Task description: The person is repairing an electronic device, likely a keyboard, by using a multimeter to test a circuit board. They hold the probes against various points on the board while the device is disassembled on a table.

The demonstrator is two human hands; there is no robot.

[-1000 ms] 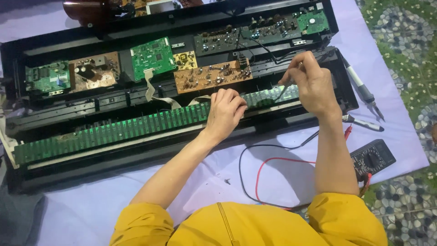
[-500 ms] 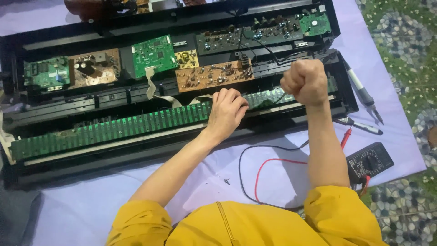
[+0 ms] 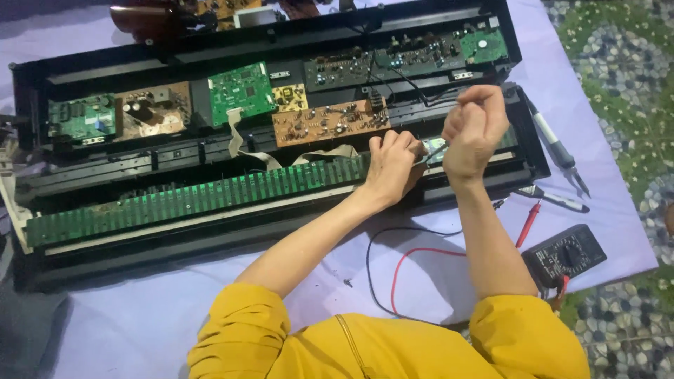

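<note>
While the left hand (image 3: pixel 392 165) is pressing on the long green board (image 3: pixel 196 200) at frame centre, the right hand (image 3: pixel 474 130) (fist closed) is gripping a thin tool (image 3: pixel 434 151) just beside it.

Pale lilac cloth sheet (image 3: pixel 126 330) covers the floor, flat with few creases. Beyond its right edge, floor of small rounded pebbles set in mortar (image 3: pixel 625 330), grey and white, green-mottled toward the upper right corner (image 3: pixel 618 42). Light even and soft, shadows faint.
</note>
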